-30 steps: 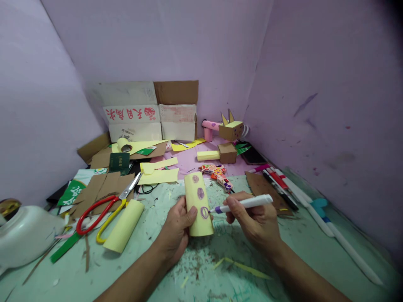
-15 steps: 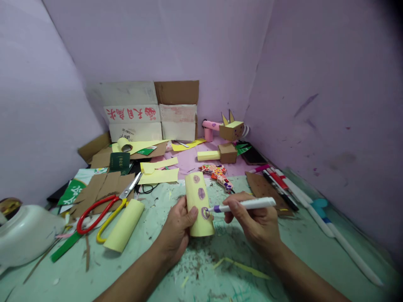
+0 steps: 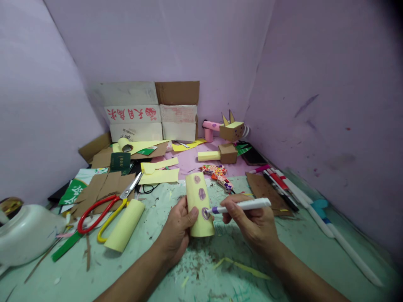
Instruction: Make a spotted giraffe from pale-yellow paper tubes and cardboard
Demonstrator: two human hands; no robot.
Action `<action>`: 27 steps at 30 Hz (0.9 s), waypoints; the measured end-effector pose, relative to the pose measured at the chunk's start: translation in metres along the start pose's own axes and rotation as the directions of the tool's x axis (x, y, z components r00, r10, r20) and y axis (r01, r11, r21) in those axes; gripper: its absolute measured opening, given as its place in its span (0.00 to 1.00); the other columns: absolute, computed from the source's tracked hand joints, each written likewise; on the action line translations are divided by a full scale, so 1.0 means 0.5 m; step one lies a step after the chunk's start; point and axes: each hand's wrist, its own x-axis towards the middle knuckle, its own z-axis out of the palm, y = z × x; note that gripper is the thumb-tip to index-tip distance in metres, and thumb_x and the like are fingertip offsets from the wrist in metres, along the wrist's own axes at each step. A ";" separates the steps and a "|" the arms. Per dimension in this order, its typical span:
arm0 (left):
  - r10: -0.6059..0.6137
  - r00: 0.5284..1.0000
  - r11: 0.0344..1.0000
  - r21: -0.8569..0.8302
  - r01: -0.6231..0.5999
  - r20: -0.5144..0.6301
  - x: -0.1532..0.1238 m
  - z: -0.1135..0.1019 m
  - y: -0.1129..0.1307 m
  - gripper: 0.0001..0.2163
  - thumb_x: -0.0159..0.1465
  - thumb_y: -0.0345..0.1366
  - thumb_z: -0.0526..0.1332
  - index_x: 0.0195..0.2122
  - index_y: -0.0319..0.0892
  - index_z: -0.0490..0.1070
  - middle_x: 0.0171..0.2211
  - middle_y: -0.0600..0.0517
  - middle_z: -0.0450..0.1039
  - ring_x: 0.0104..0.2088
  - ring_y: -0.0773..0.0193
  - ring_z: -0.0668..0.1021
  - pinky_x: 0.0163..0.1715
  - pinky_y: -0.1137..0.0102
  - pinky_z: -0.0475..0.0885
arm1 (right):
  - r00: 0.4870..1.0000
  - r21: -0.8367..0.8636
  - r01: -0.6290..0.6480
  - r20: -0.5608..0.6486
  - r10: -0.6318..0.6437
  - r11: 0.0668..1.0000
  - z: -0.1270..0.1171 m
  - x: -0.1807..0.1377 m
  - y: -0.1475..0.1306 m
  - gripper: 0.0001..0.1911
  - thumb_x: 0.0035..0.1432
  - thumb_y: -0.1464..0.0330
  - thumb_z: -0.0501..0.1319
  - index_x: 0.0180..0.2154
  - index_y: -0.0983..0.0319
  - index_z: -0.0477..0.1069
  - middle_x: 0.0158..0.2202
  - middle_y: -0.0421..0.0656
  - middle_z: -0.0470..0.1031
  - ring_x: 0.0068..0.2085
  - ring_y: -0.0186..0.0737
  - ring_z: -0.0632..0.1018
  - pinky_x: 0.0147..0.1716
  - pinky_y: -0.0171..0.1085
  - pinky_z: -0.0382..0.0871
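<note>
At seven to eight o'clock from the yellow tube (image 3: 199, 204), the left hand (image 3: 176, 224) grips its near part, thumb across the front; at three to four, the right hand (image 3: 256, 225) pinches a marker (image 3: 255, 204) aimed toward nine. Its tip is at the nearest purple oval (image 3: 204, 214), which looks partly filled, so some colouring seems left; the two farther ovals (image 3: 202, 194) appear done. The tube sits at six o'clock in view, above the table (image 3: 171, 285), long axis from near six to just short of twelve, far end tilted up. Beyond, toward one, lies a small cardboard box (image 3: 228, 154).
</note>
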 end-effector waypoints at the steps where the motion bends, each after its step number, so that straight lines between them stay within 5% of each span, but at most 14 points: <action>1: 0.003 1.000 1.000 0.002 -0.003 -0.001 0.000 0.000 0.000 0.32 0.47 0.39 0.75 0.52 0.35 0.67 0.43 0.41 0.78 0.42 0.50 0.79 0.41 0.64 0.73 | 1.000 -0.003 -0.006 0.011 0.006 1.000 0.000 0.000 0.000 0.11 0.60 0.66 0.60 0.26 0.62 0.73 0.17 0.39 0.73 0.19 0.34 0.73 0.18 0.33 0.68; 13: 0.002 1.000 1.000 0.023 -0.002 0.005 -0.001 0.000 -0.003 0.32 0.47 0.41 0.75 0.51 0.36 0.67 0.41 0.41 0.79 0.38 0.52 0.80 0.30 0.69 0.73 | 0.999 -0.012 -0.008 -0.039 0.008 1.000 -0.001 -0.002 0.004 0.11 0.61 0.66 0.60 0.27 0.62 0.74 0.17 0.38 0.72 0.18 0.33 0.73 0.19 0.32 0.67; 27: 0.012 1.000 0.999 0.038 -0.012 -0.002 -0.001 -0.001 -0.002 0.29 0.47 0.42 0.75 0.48 0.36 0.69 0.36 0.43 0.79 0.31 0.56 0.80 0.30 0.68 0.73 | 1.000 -0.083 0.023 -0.001 -0.023 0.996 -0.006 0.000 0.007 0.13 0.61 0.65 0.59 0.26 0.62 0.73 0.17 0.39 0.72 0.18 0.35 0.73 0.17 0.33 0.67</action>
